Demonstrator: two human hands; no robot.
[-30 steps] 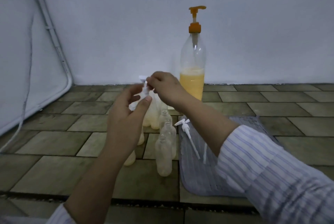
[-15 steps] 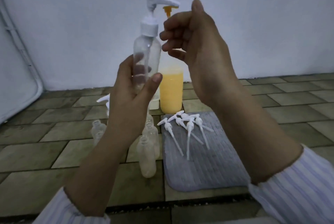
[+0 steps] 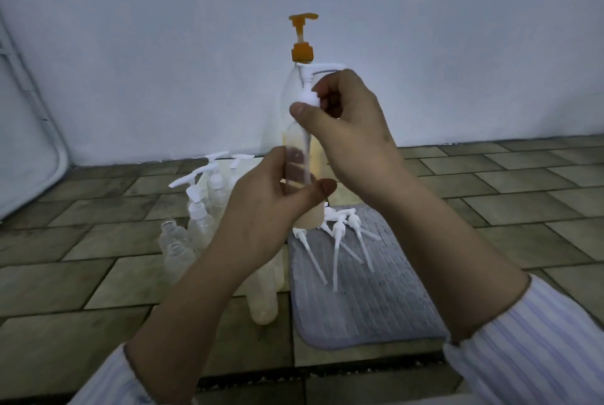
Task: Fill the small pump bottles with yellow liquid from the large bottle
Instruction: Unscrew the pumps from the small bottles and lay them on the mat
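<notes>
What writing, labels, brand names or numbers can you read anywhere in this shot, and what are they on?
None can be read.
Large bottle with the orange pump: clear, no label showing.
Small bottle, gripped by the left hand, its white pump pinched by the right hand: plain.
Loose pumps on the grey mat: unmarked.

Bare tiled floor [image 3: 81, 277] lies open at lower left and across the right side of the frame. Centre left, a cluster of small bottles [image 3: 196, 224] blocks the way, some capped with white pumps. Just right of them the grey mat [image 3: 376, 306] carries loose pump heads [image 3: 336, 241]. Behind my raised hands the large bottle [image 3: 302, 84] stands upright against the wall [image 3: 457, 45]. A white frame [image 3: 36, 117] leans at far left.
</notes>
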